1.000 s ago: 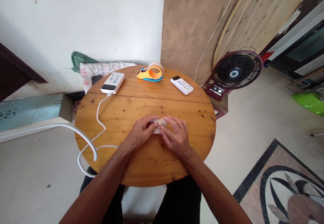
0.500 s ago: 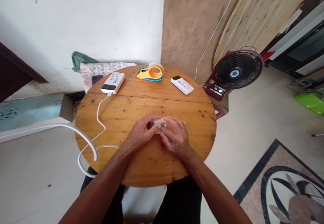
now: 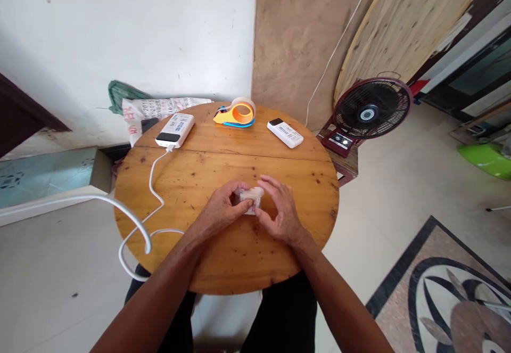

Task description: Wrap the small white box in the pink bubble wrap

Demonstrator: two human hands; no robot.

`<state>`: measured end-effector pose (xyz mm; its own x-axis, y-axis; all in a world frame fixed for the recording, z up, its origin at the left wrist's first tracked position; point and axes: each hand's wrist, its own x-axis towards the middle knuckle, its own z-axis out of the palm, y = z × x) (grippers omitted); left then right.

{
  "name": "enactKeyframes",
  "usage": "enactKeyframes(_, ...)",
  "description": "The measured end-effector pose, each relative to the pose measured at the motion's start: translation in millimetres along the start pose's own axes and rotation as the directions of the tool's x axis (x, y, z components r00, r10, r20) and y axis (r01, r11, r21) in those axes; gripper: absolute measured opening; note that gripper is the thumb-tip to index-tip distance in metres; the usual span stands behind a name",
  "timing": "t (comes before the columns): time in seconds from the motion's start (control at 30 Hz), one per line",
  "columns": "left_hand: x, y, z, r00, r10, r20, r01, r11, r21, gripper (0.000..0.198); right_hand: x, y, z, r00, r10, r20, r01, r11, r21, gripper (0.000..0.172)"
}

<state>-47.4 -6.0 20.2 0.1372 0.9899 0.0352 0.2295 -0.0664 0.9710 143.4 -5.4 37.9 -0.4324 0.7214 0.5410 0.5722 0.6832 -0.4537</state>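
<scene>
Low over the middle of the round wooden table [image 3: 239, 268], my left hand [image 3: 223, 206] grips a small clear, whitish packet [image 3: 255, 196], with the thumb across its near side. What the packet contains is too small to make out. My right hand [image 3: 281, 212] is at the packet's right side, fingers and thumb spread apart. Its thumb tip lies close to the packet's near right corner; whether it touches, I cannot tell. An orange and blue tape dispenser [image 3: 235, 113] stands beyond my hands, near the far edge.
A white power bank [image 3: 175, 131] with a white cable [image 3: 151, 180] plugged in lies at the far left. Another white power bank [image 3: 285, 133] rests at the far right. Past the right edge stands a dark red fan [image 3: 371, 111] on a wooden stool [image 3: 347, 164].
My right hand's fingers have opened and drawn back from the packet, so more of it shows. My left hand keeps its hold. The view has shifted slightly.
</scene>
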Motion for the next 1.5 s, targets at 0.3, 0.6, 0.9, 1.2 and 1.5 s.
enactKeyframes(0.3,-0.7,-1.2,-2.0,1.0,-0.007,0.011,0.007,1.0,-0.002,0.04,-1.8,3.5,9.5,0.997,0.01,0.072,-0.008,1.0,-0.03,0.052)
enactKeyframes(0.6,-0.5,5.0,-3.3,0.998,-0.05,0.022,0.051,0.998,-0.03,0.04,-0.6,5.1,6.3,0.99,-0.005,0.139,0.008,1.0,-0.019,0.056)
enactKeyframes(0.9,-2.0,14.5,-0.5,0.996,0.067,-0.062,-0.051,0.973,0.223,0.033,-1.3,6.6,7.7,0.99,-0.007,0.141,0.008,1.0,-0.011,0.048)
enactKeyframes(1.2,2.1,5.8,4.7,0.989,-0.024,-0.143,0.05,0.981,0.186,0.05,-4.3,8.7,11.4,0.987,0.033,0.155,-0.03,0.999,-0.019,0.061)
enactKeyframes(1.5,5.6,3.6,7.4,0.985,-0.003,-0.172,0.031,0.986,0.164,0.055,-3.8,8.6,12.8,0.991,0.055,0.12,-0.047,0.996,-0.07,0.067)
